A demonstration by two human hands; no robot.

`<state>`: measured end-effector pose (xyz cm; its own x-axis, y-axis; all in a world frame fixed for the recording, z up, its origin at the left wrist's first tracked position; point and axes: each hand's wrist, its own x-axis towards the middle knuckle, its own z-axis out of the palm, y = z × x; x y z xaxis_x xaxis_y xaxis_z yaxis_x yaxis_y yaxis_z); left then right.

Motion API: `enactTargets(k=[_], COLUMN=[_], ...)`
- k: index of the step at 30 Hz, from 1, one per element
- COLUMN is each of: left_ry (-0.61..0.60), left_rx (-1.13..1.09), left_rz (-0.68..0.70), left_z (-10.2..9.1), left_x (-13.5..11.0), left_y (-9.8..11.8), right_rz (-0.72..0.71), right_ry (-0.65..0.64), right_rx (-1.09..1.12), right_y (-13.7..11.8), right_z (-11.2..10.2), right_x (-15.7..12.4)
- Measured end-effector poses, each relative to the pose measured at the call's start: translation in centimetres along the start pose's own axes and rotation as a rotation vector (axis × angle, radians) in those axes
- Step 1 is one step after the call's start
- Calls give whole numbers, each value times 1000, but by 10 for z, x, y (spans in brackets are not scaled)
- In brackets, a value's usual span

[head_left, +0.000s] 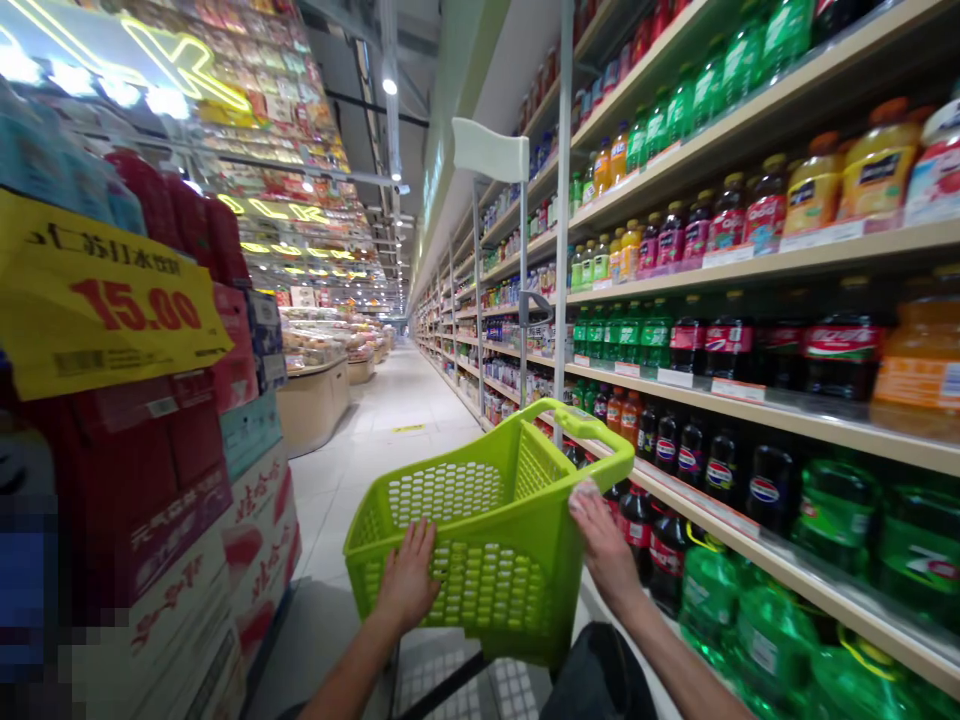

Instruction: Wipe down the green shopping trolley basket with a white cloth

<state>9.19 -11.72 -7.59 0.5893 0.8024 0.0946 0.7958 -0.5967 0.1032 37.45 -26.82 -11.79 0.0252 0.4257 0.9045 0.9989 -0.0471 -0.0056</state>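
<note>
A bright green plastic shopping cart (487, 590) stands in front of me, turned sideways in the aisle, its perforated basket showing no goods in the part I can see. My left hand (409, 580) is at the basket's near side, with the fingers reaching up over the rim. At the right end, below the cart's handle (600, 435), my right hand (604, 540) is closed at the basket's corner; its fingertips are blurred and partly hidden. Under the basket, a dark frame bar and a pale lower grid show.
Shelves of bottled drinks (720, 480) line the right side, with large green bottles (772, 630) at the bottom. Stacked drink cartons (259, 530) with a yellow price sign (112, 300) stand close on the left. The tiled aisle (405, 390) runs ahead past display counters (319, 400).
</note>
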Motion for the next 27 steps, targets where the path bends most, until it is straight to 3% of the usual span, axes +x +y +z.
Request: enactTargets(k=[2, 4, 8, 10, 12, 16, 17, 19, 23, 25, 27], left_ry=[6, 10, 18, 31, 45, 64, 68, 68, 64, 65, 69], left_rx=[1, 4, -2, -5, 1, 19, 21, 25, 51, 69, 81], left_rz=[8, 20, 32, 38, 54, 79, 82, 93, 106, 81, 25], left_z=[0, 2, 4, 6, 8, 11, 11, 10, 6, 5, 5], left_x=[-1, -2, -1, -1, -2, -4, -4, -5, -8, -10, -12], left_y=[-2, -3, -3, -4, -7, -17, -19, -21, -24, -29, -35], right_rz=[-47, -55, 48, 65, 22, -203, -194, -159, -107, -165, -270], right_ry=[-15, -11, 133, 158, 93, -117, -142, -115, 29, 30, 12], right_rx=[57, 77, 33, 20, 35, 142, 147, 156, 140, 130, 143], right_y=[-20, -22, 7, 14, 8, -27, -34, -44, -49, -53, -62], right_z=[16, 13, -24, -29, -18, 16, 20, 22, 21, 30, 42], right_x=[-31, -35, 27, 47, 35, -28, -34, -21, 34, 30, 7])
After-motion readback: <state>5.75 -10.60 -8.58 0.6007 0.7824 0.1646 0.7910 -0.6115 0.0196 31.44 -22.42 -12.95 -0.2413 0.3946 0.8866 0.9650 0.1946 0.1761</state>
